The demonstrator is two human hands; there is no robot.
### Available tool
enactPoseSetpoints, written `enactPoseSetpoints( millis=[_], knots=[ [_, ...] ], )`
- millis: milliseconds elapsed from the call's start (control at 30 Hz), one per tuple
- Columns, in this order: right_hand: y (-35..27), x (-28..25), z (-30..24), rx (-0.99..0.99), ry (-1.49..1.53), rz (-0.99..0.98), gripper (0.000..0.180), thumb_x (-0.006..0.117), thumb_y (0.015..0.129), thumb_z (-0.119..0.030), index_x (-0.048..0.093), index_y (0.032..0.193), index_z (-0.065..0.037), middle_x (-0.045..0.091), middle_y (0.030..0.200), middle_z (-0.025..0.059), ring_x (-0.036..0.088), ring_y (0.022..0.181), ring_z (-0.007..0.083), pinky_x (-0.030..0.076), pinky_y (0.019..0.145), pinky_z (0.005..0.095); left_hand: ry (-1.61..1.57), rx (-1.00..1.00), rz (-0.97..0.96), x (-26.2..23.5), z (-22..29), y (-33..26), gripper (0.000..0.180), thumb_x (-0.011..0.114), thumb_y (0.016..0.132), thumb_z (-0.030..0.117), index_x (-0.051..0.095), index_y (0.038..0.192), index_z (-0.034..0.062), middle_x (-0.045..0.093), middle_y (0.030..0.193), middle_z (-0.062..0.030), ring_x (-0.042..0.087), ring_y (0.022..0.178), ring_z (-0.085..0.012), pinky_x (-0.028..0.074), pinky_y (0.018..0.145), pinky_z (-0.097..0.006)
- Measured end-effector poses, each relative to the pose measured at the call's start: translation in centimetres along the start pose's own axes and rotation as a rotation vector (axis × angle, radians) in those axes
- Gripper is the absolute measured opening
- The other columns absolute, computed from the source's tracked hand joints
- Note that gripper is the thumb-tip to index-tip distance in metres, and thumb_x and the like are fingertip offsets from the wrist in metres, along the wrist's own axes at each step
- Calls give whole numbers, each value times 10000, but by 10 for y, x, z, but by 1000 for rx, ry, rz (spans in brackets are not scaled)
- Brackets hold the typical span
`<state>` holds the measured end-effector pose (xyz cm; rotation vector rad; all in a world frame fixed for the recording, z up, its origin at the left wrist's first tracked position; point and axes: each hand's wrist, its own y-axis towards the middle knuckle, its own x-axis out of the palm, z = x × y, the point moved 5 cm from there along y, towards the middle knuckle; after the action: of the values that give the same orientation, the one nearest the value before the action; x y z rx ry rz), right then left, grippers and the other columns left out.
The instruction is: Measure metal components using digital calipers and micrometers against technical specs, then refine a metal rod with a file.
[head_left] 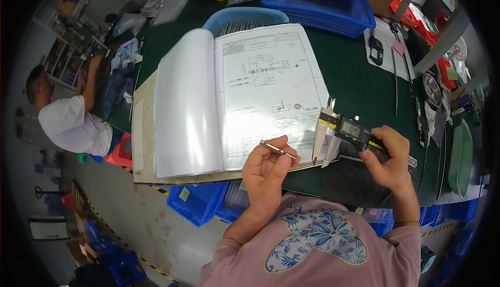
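Observation:
A slim metal pin [277, 149] is pinched between the thumb and fingers of my left hand [266, 171], above the lower edge of an open binder. My right hand [388, 158] grips a digital caliper [350, 129] by its body, thumb underneath. The caliper's jaws are parted and point toward me, just right of the pin, with nothing between them. Beneath both hands lies the binder's right page, a technical drawing [268, 94] in a clear sleeve. A glossy blank sleeve [190, 110] forms the left page.
Behind the binder stand a light-blue basket [245, 14] of metal rods and a dark-blue basket [317, 1]. Another measuring tool [375, 50] rests on paper to the right, near long thin rods. A green tray [461, 159] is far right. A co-worker [73, 112] sits at the left.

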<state>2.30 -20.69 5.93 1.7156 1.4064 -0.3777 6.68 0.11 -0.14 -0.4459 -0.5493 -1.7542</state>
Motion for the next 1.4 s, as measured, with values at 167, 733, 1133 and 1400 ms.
enactPoseSetpoints(
  millis=[167,733,1133,1400],
  knots=[
    [2,1,-4,-49,6,36,256,656,637,-153,543,795,13,473,599,74,465,471,154,357,407,231,-47,-14,32,-2,0,0,248,512,815,13,430,1048,-12,549,877,-123,541,758,-138,465,707,-252],
    [8,5,120,525,-201,319,282,622,747,-250,555,894,-19,581,717,114,573,621,210,441,564,296,33,-71,93,-8,4,-7,204,451,768,-69,424,955,9,552,810,-129,535,723,-168,447,683,-282],
    [3,35,178,290,-444,263,256,625,681,-283,548,796,-68,484,797,86,529,765,266,451,606,384,398,98,23,24,9,-7,443,402,857,83,295,1270,-36,414,797,-31,416,712,-96,366,623,-210],
    [6,30,177,293,-549,171,250,642,667,-323,611,753,-90,485,775,49,487,793,210,377,664,337,547,138,118,35,6,-8,446,403,857,99,307,1266,-51,400,738,-22,392,675,-92,349,620,-209]
  ],
)
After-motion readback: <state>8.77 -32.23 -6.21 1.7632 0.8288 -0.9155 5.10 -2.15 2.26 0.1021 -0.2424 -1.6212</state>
